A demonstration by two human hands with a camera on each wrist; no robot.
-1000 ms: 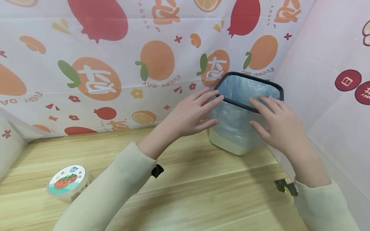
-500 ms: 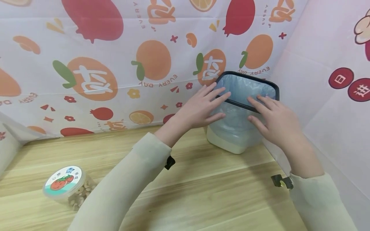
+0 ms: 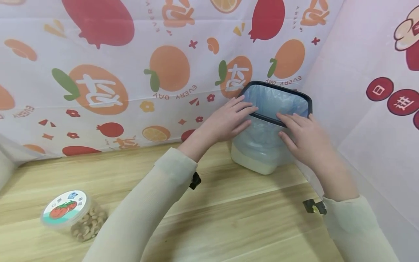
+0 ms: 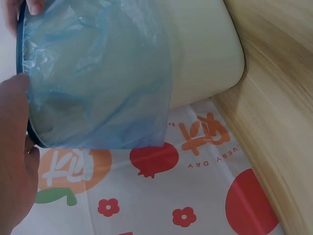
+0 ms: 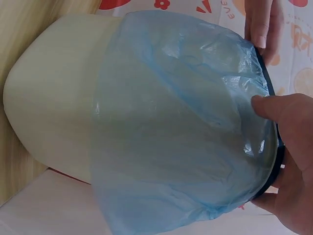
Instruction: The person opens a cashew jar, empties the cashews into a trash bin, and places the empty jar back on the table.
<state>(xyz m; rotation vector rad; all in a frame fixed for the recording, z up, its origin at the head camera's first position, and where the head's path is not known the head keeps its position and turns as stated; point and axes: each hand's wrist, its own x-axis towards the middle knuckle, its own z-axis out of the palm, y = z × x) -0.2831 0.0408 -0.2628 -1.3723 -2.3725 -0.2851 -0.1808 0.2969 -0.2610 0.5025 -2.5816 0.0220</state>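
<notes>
A cream trash can point(image 3: 250, 164) stands by the back wall, lined with a translucent blue bag point(image 3: 262, 138) folded down outside it. A black rim point(image 3: 284, 88) circles its mouth. My left hand point(image 3: 222, 122) holds the rim at its left, thumb on the outer side; the left wrist view shows that hand point(image 4: 12, 156) at the rim's edge. At the near right of the rim is my right hand point(image 3: 304, 140), fingers over the mouth. In the right wrist view, its thumb point(image 5: 269, 106) lies on the bag outside while the other fingers go behind the rim.
On the wooden table point(image 3: 229, 218), at the left, stands a clear tub point(image 3: 86, 222) of curved beige pieces with a tomato-printed lid. A fruit-patterned sheet point(image 3: 131, 72) hangs behind, and a pale sheet point(image 3: 356, 120) rises close to the can's right.
My left hand has moved up and right to the rim. My right hand has settled closer onto the near rim. The head view has turned slightly rightward; the can stays in place.
</notes>
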